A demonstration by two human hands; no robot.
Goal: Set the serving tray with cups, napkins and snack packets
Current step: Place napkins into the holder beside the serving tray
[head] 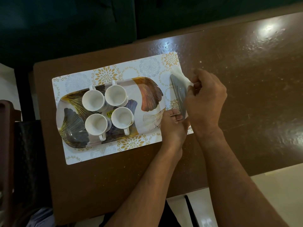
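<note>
A serving tray (147,95) with a leaf pattern lies on a white placemat (127,69). Several empty white cups (93,99) stand grouped on the tray's left half. Just right of the tray stands a grey napkin holder (177,92). My left hand (173,126) grips the holder's near end. My right hand (205,99) pinches a white napkin (179,74) that sticks out at the holder's far end. No snack packets are in view.
The placemat lies on a glossy brown table (246,79). A dark chair (9,145) stands at the left edge, and dark furniture sits behind the table. The table's near edge runs at the lower right, over a pale floor (278,194).
</note>
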